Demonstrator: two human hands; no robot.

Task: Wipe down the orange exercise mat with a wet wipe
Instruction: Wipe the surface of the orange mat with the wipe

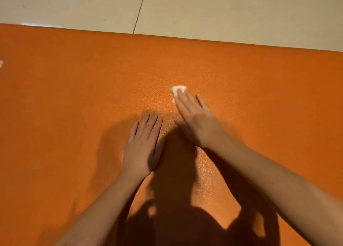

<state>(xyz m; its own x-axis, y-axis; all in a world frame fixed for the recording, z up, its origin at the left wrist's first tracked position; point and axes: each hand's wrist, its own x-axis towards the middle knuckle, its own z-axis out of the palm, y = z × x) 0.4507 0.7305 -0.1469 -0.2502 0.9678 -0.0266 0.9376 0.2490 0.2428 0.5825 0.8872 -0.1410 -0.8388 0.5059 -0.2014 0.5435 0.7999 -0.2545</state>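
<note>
Mat: the orange exercise mat (pixel 74 97) fills most of the view; its far edge runs left to right against the pale tiled floor (pixel 222 10).
Wet wipe: a small white wad (pixel 177 90) lies on the mat near the centre, mostly hidden under the right fingertips.
Right hand: the right hand (pixel 196 116) is flat with straight fingers, pressing the wipe onto the mat.
Left hand: the left hand (pixel 143 143) lies flat, palm down, fingers straight and together, resting on the mat just left of and nearer than the right hand.
Shadow: the person's shadow (pixel 176 181) falls on the near part of the mat between the forearms.
Left edge: a small white scrap (pixel 1 63), too cut off to identify.
</note>
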